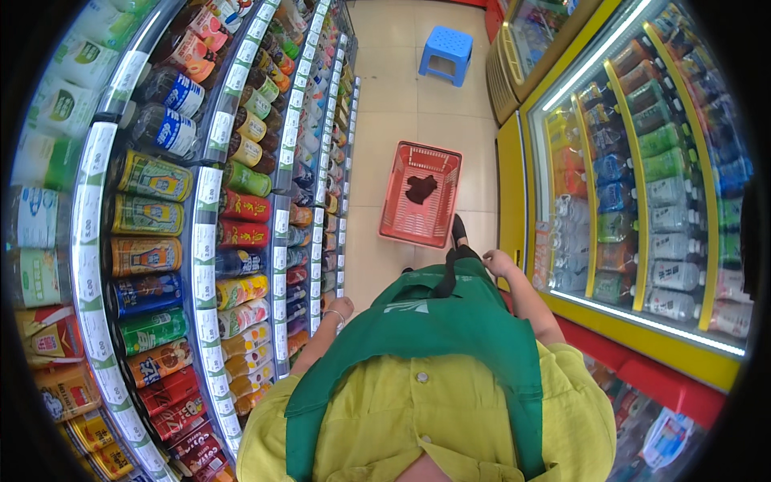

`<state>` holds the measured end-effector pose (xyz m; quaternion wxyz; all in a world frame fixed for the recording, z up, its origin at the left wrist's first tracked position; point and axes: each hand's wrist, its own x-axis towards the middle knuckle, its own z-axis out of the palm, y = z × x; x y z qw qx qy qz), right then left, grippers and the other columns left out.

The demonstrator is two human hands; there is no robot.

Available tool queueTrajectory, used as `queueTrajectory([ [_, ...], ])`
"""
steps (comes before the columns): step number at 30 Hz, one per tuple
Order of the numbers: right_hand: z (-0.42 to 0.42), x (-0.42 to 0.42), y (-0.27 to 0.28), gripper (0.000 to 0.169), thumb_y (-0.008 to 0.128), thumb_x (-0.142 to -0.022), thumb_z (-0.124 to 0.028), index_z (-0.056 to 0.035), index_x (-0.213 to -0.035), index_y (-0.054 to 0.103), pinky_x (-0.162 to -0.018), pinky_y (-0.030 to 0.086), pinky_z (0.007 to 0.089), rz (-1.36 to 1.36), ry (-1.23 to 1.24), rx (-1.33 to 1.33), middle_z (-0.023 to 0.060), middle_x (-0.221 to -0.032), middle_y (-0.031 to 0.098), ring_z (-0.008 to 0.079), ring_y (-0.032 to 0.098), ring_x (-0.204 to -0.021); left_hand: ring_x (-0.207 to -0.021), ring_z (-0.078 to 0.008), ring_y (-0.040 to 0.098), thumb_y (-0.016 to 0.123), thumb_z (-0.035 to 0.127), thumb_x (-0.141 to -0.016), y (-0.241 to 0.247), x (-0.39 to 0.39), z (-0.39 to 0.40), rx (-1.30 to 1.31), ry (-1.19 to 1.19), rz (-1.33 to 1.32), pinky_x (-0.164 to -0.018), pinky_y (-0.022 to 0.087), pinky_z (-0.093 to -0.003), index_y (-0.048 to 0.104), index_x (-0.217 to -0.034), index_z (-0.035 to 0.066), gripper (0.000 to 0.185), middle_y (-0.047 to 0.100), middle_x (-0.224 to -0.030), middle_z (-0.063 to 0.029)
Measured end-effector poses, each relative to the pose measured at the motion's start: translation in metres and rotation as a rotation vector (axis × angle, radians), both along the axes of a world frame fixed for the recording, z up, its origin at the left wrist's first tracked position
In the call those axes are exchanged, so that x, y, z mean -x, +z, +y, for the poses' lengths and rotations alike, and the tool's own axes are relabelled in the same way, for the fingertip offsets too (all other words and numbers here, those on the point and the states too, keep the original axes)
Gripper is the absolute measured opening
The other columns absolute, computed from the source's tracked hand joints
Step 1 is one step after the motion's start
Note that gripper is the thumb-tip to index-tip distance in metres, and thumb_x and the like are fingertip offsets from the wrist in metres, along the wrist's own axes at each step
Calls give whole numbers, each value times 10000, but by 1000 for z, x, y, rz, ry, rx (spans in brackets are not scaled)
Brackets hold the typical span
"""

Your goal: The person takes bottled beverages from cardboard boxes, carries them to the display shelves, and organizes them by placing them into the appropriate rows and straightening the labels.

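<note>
My left hand hangs at my left side near the lower shelf edges, a bracelet on its wrist. Its fingers are mostly turned from view. Beside the yellow-framed cooler, my right hand hangs by the edge of my green apron, fingers curled. I see nothing in either hand, though the palms are hidden. On the tiled floor before my feet is a red plastic shopping basket, apart from both hands. A crumpled dark cloth lies inside it.
Shelves of drink cans and bottles with price-label strips line my left. A lit glass-fronted drinks cooler stands close on my right. Farther up the aisle is a blue plastic stool, near another cabinet.
</note>
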<state>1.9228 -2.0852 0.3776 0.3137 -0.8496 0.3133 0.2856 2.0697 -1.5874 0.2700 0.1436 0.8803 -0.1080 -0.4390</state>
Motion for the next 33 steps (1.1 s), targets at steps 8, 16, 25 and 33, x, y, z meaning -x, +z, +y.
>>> queueTrajectory([
  [8,-94,-41,-31,351,603,-791,-256,-22,-1050,640,-875,462,373,97,29,-96,202,-1004,641,327,605,-973,-846,-313,627,544,363,-772,52,-33,-104,6,57,149,-783,483,-367,701,-771,102,305,666,-860,-149],
  [16,-234,-120,-25,350,543,-818,-276,-18,-1034,639,-846,473,386,14,291,-64,188,-989,642,340,605,-943,-860,-341,617,592,429,-777,47,-48,-245,17,192,153,-802,474,-396,644,-905,9,442,642,-906,-215],
  [25,-349,-187,-27,335,540,-815,-265,-21,-1018,647,-854,470,382,-1,311,-64,192,-1000,636,336,599,-957,-808,-266,626,612,322,-806,69,-80,-414,266,404,193,-742,481,-353,623,-898,41,295,655,-852,-154],
  [33,-401,-242,-35,327,560,-815,-281,-37,-1014,647,-821,479,383,84,346,-133,193,-985,639,325,610,-930,-917,-325,611,601,356,-782,39,-108,-401,-17,279,178,-831,473,-382,635,-923,50,339,650,-936,-182],
])
